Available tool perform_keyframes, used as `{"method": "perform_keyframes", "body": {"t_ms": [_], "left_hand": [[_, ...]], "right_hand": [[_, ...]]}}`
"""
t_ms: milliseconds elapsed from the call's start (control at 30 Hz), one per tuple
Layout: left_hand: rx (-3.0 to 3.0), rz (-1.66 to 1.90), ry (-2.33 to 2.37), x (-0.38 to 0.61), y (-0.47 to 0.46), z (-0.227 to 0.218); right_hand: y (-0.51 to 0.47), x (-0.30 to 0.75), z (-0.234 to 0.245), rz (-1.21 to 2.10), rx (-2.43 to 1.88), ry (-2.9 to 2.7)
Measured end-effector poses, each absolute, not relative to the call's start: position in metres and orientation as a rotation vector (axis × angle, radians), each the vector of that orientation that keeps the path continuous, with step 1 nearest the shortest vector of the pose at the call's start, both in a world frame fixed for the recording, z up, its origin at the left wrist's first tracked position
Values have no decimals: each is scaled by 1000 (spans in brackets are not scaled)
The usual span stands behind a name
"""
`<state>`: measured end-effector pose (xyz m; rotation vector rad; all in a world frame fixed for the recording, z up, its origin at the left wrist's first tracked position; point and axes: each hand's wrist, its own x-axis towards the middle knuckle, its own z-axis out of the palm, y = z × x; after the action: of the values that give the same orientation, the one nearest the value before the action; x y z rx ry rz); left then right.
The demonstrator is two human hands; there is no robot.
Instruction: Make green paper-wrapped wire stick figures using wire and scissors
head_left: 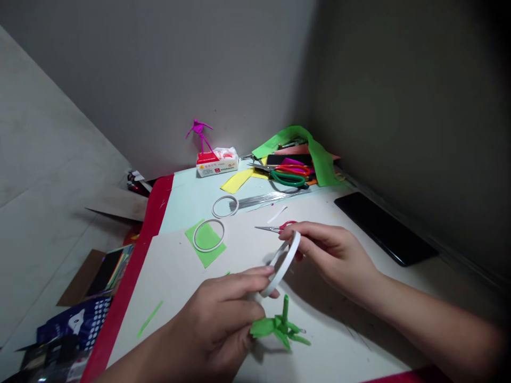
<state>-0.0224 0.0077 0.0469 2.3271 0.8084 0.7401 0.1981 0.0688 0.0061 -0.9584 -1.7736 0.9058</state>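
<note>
My right hand (335,252) pinches the upper rim of a roll of white double-sided tape (285,268), tilted on edge. The fingertips of my left hand (223,314) reach the roll's lower rim. Lower down, that hand's thumb side closes on a green crepe-paper figure (281,325), which has a thin upright stem and several limbs. Small scissors (271,229) with red handles appear just behind my right fingers, blades pointing left; whether they lie on the table or touch the hand, I cannot tell.
Two tape rings (208,235) (225,206) lie at left, one over a green paper square (205,258). Behind are wires (263,198), green-handled scissors (287,178), coloured paper (325,159), and a pink figure (198,129) on a small box (217,165). A black phone (383,226) lies right.
</note>
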Motion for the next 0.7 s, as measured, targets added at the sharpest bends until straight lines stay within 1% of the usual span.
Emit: {"method": "perform_keyframes", "body": {"t_ms": [100,200,233,300,400,467,567,700], "left_hand": [[2285,785,765,-23,10,48],[2267,786,777,-22,11,48],[2264,782,786,-22,11,48],[2257,795,800,-21,10,46],[2253,821,802,-18,10,42],[2253,799,802,-17,10,40],[2207,738,810,-16,9,42],[2123,680,875,-19,8,47]], "right_hand": [[70,194,5,1109,-1014,-1698],[70,192,3,1179,-1024,-1713],[69,192,2,1136,-1026,-1728],[67,194,2,921,-987,-1794],[60,198,5,513,-760,-1985],[56,200,8,389,-606,-2095],[55,201,12,463,-577,-2080],[63,197,10,783,-884,-1778]]}}
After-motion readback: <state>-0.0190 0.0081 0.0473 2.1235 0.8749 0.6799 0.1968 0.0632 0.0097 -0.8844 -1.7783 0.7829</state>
